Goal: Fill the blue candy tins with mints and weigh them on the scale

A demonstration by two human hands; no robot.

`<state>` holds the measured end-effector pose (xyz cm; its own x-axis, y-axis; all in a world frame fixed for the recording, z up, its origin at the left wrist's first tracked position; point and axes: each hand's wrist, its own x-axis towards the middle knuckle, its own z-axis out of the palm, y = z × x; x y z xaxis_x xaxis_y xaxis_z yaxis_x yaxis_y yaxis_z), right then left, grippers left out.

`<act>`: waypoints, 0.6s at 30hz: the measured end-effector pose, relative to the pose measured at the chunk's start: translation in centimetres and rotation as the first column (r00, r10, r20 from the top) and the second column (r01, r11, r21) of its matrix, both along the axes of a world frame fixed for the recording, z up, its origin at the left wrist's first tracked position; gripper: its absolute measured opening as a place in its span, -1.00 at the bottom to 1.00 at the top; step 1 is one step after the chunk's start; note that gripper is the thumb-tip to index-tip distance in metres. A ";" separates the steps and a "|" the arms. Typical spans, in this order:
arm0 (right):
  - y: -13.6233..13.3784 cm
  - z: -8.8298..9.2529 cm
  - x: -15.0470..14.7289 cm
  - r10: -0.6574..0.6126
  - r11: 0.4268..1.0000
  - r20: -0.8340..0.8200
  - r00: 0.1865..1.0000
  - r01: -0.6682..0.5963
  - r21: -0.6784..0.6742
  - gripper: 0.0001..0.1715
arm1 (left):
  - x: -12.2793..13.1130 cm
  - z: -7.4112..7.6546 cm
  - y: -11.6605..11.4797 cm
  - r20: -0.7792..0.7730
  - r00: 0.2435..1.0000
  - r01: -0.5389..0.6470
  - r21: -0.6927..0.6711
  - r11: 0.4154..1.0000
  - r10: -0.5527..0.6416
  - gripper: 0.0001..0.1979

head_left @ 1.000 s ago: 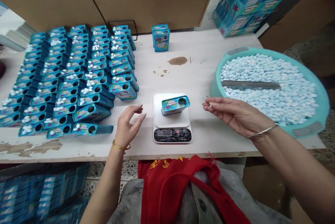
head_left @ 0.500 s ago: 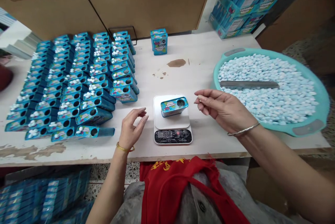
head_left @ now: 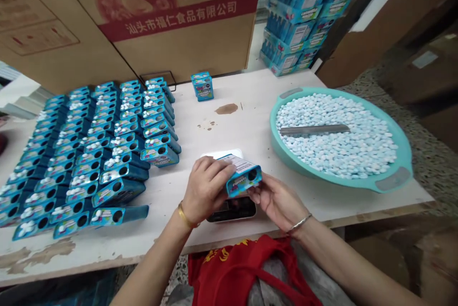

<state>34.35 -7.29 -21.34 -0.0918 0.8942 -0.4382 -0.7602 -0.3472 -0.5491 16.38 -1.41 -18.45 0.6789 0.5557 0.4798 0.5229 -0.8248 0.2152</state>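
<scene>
My left hand is closed around a blue candy tin, tilted so that its top, with a round dark hole, faces me and to the right. My right hand is cupped palm up just below and beside the hole end, fingers apart; some fingertips are hidden by the tin. Whether candies lie in the palm cannot be made out. Beneath both hands sits a white kitchen scale, its plate mostly covered and its display dark from this angle.
Rows of similar tins, many with white candies on top, fill the table's left. A turquoise basin of pale blue candies holds a grey metal strip. Two tins stand near the cardboard box. Wrapped packs are stacked behind.
The tin has left the scale and is now tilted in my left hand. My right hand has moved left, from beside the scale to under the tin's hole end. The view has shifted.
</scene>
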 end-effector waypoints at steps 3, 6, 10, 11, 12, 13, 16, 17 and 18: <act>0.0 1.3 -0.4 -0.048 0.998 -0.034 0.998 0.049 0.039 -0.75 | -0.2 1.2 0.0 -0.099 0.995 -0.006 0.127 0.992 0.019 -0.66; 0.3 2.0 -0.5 -0.022 1.000 -0.053 0.998 0.022 -0.004 -0.71 | -0.6 0.7 0.2 -0.111 0.992 -0.047 0.091 0.995 0.057 -0.65; 0.7 2.2 -0.5 0.009 1.000 -0.060 0.998 -0.010 -0.012 -0.64 | -1.0 -0.3 0.1 -0.075 0.993 -0.084 0.030 0.996 0.086 -0.63; 0.7 2.2 -0.4 0.008 1.000 -0.048 0.999 -0.008 -0.005 -0.63 | -1.1 -0.3 0.2 -0.044 0.995 -0.087 -0.002 0.996 0.087 -0.64; 0.8 2.2 -0.4 0.003 1.000 -0.032 0.999 -0.004 -0.007 -0.60 | -1.1 -0.4 0.5 0.001 0.996 -0.094 -0.050 0.994 0.094 -0.65; 0.8 2.2 -0.4 -0.002 1.000 -0.015 1.000 0.002 -0.017 -0.58 | -1.1 -0.4 1.1 0.061 0.991 -0.112 -0.107 0.988 0.119 -0.66; 0.9 1.6 -0.4 -0.008 0.998 0.014 1.000 0.008 -0.064 -0.48 | -1.0 -0.6 5.3 0.247 0.922 -0.226 -0.276 0.934 0.296 -0.67; 1.0 1.2 -0.3 -0.002 0.998 0.012 1.000 0.003 -0.070 -0.47 | -0.9 -0.8 7.5 0.295 0.885 -0.266 -0.313 0.912 0.360 -0.66; 1.0 0.7 -0.2 0.009 0.997 0.007 1.000 -0.009 -0.073 -0.47 | -0.8 -0.9 10.0 0.331 0.851 -0.295 -0.341 0.892 0.408 -0.64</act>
